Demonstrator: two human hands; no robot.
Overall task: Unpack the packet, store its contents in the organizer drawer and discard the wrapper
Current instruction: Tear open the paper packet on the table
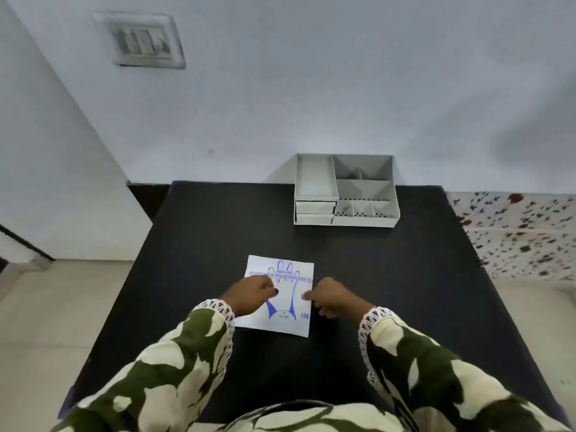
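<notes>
Beyond packet [277, 294], organizer [346, 190] unobstructed; left hand [254, 296], right hand [332, 297] grip pinching packet.

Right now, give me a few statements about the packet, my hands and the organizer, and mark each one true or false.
1. The glove packet lies flat on the black table. True.
2. Only one hand touches the packet. False: the left hand and the right hand both rest on it.
3. The organizer stands beyond the packet, near the wall. True.
4. The organizer's drawers are pulled open. False: both look pushed in.
5. The packet's print is red. False: it is blue.
</notes>
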